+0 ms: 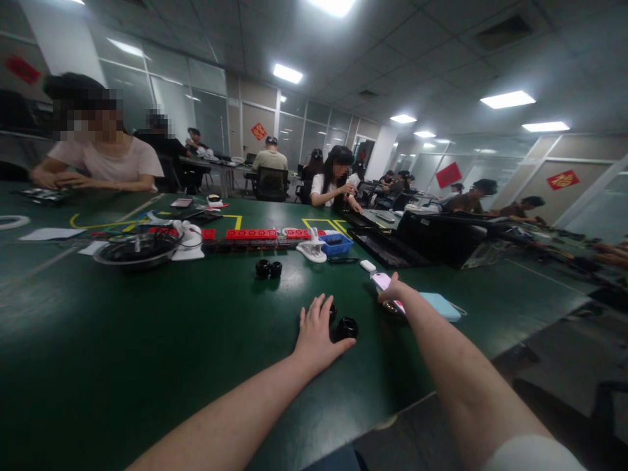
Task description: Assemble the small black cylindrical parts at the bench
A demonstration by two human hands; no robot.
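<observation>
My left hand [315,332] rests low over the green table, fingers stretched out and thumb apart. It lies beside two glossy black round parts; the nearer black part [348,328] sits between thumb and fingers, and the other is half hidden behind the fingertips. To the right, my right hand [395,289] is on a smartphone [381,281] with a lit screen, its fingers at the phone's edges. A dark, shiny round thing [394,307] shows partly under the phone. Two more black round parts [269,268] stand together farther off.
A light blue pouch [439,306] lies right of my forearm. Behind are a white case [367,265], a blue basket [337,244], a row of red blocks [252,234], a metal bowl [135,261] with cables and black casings [432,235]. Other people sit around the tables.
</observation>
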